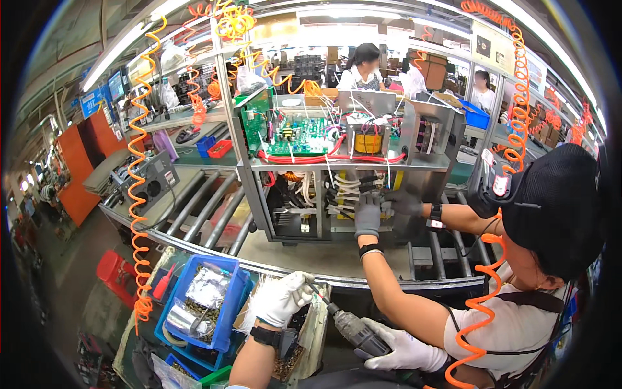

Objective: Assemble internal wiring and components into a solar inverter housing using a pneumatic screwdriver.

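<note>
My left hand (280, 299), in a white glove, is closed in a pinch at the tip of a power screwdriver's bit; what it pinches is too small to make out. Wrapped round the grey-black power screwdriver (356, 330) is my right hand (403, 349), also white-gloved. The tool tilts up and left toward my left fingers. Beyond stands an open metal-cased electrical unit (350, 162) with green circuit boards, a yellow-wound transformer and red cables. A co-worker's grey-gloved hands (368, 217) reach into its lower bay among white wires.
Blue bins (204, 301) with small hardware and plastic bags stand left of my left hand. The unit sits on a roller conveyor (214, 207). A co-worker in a black cap (557, 201) leans in at right. Orange coiled hoses (137, 194) hang down. A red stool (116, 275) stands left.
</note>
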The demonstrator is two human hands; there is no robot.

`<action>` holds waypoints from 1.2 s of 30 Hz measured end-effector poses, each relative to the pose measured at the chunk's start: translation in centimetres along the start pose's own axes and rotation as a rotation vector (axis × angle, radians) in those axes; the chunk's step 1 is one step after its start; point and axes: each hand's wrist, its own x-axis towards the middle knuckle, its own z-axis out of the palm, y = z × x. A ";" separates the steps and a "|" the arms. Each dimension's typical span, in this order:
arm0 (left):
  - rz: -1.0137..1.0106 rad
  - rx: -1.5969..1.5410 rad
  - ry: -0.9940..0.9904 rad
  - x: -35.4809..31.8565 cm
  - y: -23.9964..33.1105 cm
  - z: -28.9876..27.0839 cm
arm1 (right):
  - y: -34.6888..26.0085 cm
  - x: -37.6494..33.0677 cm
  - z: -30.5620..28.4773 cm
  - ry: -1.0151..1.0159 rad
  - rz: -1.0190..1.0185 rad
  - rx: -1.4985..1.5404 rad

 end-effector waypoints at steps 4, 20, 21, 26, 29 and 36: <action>-0.043 0.134 -0.009 -0.2 1.1 -0.6 | -0.1 0.0 -0.1 -0.082 0.067 0.198; -0.018 0.033 -0.314 -0.2 2.3 -1.7 | -6.4 -0.1 3.0 0.057 0.252 0.353; -0.017 -0.035 -0.314 0.1 1.7 -1.7 | -6.9 0.0 3.2 0.070 0.270 0.369; 0.070 -0.295 -0.337 2.2 -1.5 -1.5 | -8.2 1.2 4.3 0.071 0.331 0.391; 0.054 -0.452 -0.233 3.1 -3.6 -1.3 | -7.9 1.9 4.7 0.089 0.431 0.297; 0.071 -0.556 -0.197 6.2 -6.3 -1.4 | -5.6 3.6 4.3 0.245 0.429 0.444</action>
